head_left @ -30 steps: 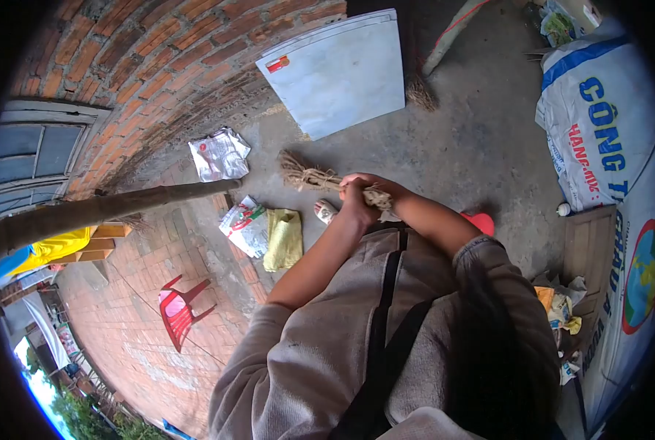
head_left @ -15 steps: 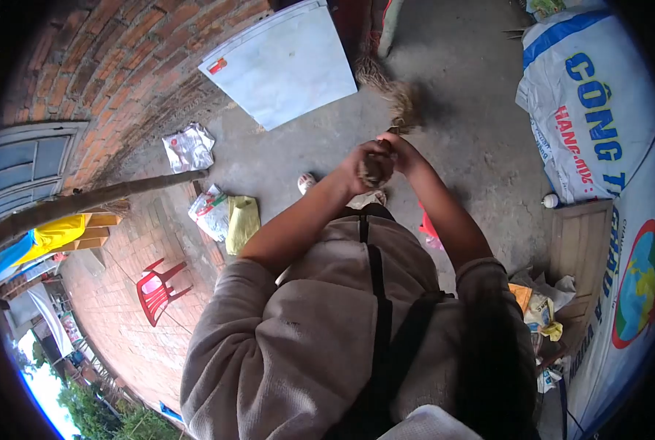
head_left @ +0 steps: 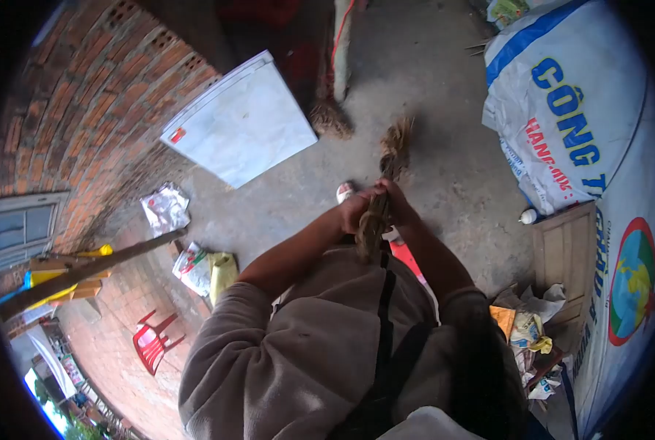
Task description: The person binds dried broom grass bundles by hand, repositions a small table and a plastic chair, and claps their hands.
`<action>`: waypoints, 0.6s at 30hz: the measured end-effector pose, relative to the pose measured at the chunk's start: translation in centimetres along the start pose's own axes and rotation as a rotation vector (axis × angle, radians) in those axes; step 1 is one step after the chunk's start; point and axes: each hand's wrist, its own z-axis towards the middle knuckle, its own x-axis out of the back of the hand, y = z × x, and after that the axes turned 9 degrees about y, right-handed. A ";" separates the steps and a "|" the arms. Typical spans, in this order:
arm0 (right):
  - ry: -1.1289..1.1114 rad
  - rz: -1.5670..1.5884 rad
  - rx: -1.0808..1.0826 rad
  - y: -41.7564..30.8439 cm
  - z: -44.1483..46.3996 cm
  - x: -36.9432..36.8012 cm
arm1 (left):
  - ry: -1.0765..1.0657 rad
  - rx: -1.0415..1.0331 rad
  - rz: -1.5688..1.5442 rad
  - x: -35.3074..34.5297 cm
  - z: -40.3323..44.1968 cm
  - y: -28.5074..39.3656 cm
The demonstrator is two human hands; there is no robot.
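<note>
Grey concrete floor (head_left: 452, 139), brick wall (head_left: 100, 95), both hands (head_left: 354, 213) curled closed around a dry straw-like bundle (head_left: 372, 229)

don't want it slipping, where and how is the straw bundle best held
Probably best at the narrow middle of the straw bundle, one hand from each side, as the left hand and right hand are now. It points forward, so its long sides face left and right; the far end splays into loose strands that may slip.
</note>
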 end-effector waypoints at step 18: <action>-0.133 -0.168 -0.233 -21.7 10.4 16.6 | -0.239 -0.380 0.002 -10.0 27.3 9.0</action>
